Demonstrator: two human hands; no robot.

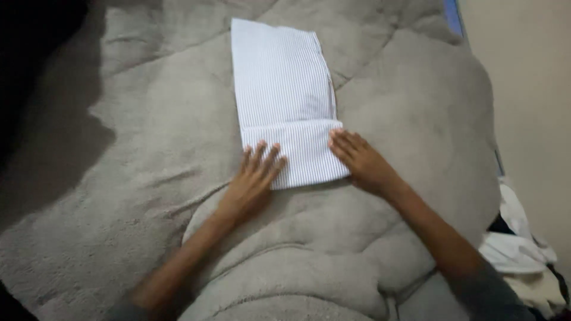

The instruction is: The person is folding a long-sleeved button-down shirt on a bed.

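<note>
Left hand (253, 178) lies flat, fingers spread, on the near left corner of the folded striped cloth (284, 101); right hand (363, 163) presses its near right edge, grip flat, pinching nothing. The cloth rests lengthwise on a grey plush blanket (148, 148), near end folded over. White garments (514, 244) lie at right.

Lighting is dim and flat, and the whole frame is soft and grainy. A deep shadow covers the upper left corner. My forearms blur toward the lower edge. The striped cloth (284, 101) is the brightest area, without glare.
</note>
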